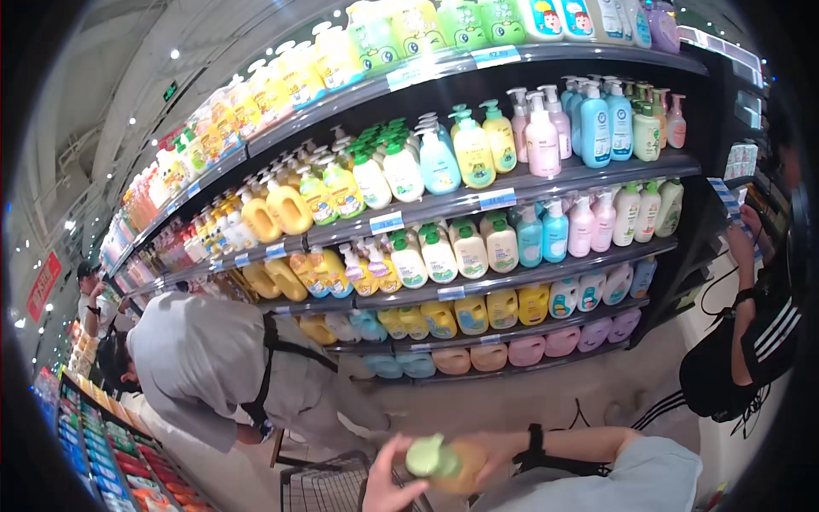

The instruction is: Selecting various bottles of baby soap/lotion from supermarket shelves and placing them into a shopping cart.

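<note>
Low in the picture, an orange-yellow pump bottle (pixel 466 466) with a light green pump top (pixel 425 456) is blurred in front of me. My right hand (pixel 489 451), with a black band at its wrist, is shut around the bottle's body. On the other side, my left hand (pixel 389 480) has its thumb and fingers around the green top. A black wire shopping cart (pixel 323 483) stands just left of my hands. Shelves of pump bottles and jugs rise ahead, with the lowest row of pink and purple jugs (pixel 526 351) nearest the floor.
At left, a person in a grey shirt (pixel 198 352) bends beside the shelves. Another person in black (pixel 729 339) stands at right, and one more (pixel 93 301) is farther left. Shelf edges (pixel 409 221) bear price tags. A lower rack (pixel 96 435) holds colourful packages.
</note>
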